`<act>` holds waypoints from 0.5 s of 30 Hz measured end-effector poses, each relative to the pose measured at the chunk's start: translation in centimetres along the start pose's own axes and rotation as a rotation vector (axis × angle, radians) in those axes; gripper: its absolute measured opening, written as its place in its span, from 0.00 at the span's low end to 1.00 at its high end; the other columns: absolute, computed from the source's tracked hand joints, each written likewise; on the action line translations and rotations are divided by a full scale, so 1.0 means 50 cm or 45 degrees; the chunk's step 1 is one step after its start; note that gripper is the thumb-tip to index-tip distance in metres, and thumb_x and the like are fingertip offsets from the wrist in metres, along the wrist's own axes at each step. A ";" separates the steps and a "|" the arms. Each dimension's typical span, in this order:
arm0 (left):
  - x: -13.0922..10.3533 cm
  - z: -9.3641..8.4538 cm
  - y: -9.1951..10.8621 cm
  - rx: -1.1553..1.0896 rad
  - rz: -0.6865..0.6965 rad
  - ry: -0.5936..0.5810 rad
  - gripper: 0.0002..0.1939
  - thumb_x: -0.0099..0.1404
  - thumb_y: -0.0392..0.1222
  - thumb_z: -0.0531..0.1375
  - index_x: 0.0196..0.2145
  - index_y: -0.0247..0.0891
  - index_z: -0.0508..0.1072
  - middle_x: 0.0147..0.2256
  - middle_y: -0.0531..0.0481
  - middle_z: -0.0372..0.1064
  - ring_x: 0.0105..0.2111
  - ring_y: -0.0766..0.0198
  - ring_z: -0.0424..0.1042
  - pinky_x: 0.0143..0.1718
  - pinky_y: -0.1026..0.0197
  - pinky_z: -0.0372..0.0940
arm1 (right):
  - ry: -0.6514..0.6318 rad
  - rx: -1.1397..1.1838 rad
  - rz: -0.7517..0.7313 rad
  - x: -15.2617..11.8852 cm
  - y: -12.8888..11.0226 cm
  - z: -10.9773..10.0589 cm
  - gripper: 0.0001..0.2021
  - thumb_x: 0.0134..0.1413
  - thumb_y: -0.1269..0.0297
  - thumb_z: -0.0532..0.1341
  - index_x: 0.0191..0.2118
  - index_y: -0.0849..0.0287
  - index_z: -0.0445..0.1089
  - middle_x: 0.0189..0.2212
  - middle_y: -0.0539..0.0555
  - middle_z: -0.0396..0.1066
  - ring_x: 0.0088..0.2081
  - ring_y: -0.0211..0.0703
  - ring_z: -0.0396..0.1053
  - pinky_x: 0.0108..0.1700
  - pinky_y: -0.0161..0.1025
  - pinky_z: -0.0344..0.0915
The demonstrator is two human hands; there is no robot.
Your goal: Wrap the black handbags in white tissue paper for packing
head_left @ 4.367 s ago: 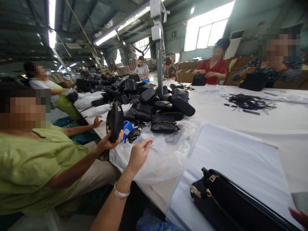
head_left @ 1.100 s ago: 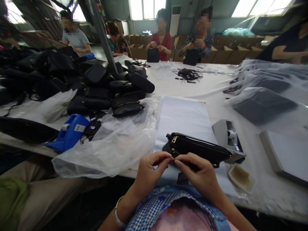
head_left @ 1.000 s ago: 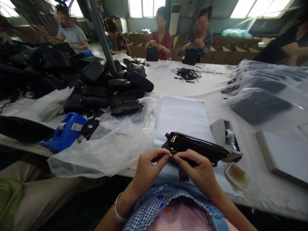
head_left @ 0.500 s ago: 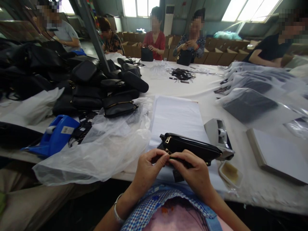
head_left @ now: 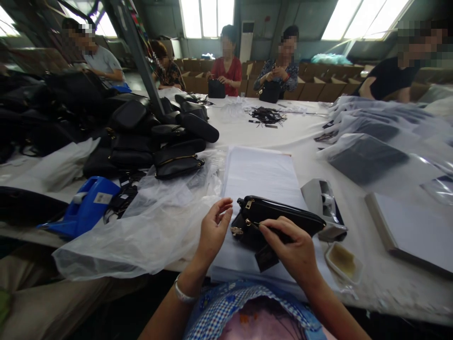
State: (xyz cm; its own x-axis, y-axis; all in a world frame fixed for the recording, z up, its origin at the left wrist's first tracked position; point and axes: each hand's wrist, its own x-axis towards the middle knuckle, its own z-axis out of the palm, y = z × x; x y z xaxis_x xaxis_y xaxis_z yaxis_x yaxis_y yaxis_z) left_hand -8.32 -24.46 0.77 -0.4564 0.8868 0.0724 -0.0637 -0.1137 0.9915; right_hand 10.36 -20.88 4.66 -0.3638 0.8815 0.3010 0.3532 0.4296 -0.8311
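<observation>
Lying on rectangular white sheets, black soft-sided bag with gold zip, left hand loose-fingered beside it, right hand pinching a thin piece too indistinct to name, shallow white tray containing amber-brown matter.

Looks like a bag workshop or factory floor, judging by the heap of black bags at the left of the frame and the long white worktable through the middle. Has co-workers along the far side, rows of open cardboard boxes behind, and plastic-covered goods at right.
</observation>
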 end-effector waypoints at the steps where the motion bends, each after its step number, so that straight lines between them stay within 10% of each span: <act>1: 0.009 0.006 -0.007 -0.045 -0.012 -0.055 0.18 0.66 0.45 0.62 0.52 0.39 0.72 0.51 0.44 0.73 0.52 0.58 0.72 0.54 0.57 0.66 | 0.005 -0.001 -0.006 0.004 0.004 -0.002 0.05 0.58 0.62 0.64 0.36 0.55 0.78 0.28 0.49 0.70 0.28 0.37 0.67 0.30 0.34 0.62; 15: 0.018 0.067 -0.014 -0.193 -0.051 -0.063 0.14 0.60 0.43 0.67 0.43 0.39 0.72 0.40 0.50 0.74 0.40 0.64 0.75 0.43 0.63 0.70 | 0.007 0.036 -0.086 0.037 0.059 -0.068 0.04 0.57 0.62 0.66 0.34 0.54 0.77 0.29 0.50 0.72 0.31 0.38 0.69 0.32 0.34 0.63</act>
State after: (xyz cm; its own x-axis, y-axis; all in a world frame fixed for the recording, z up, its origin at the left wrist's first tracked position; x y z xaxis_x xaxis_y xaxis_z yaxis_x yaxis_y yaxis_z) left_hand -5.71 -22.09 0.50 -0.4064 0.9127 0.0421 -0.2162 -0.1409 0.9661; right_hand 13.67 -17.32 4.36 -0.3812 0.8517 0.3597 0.3031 0.4827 -0.8217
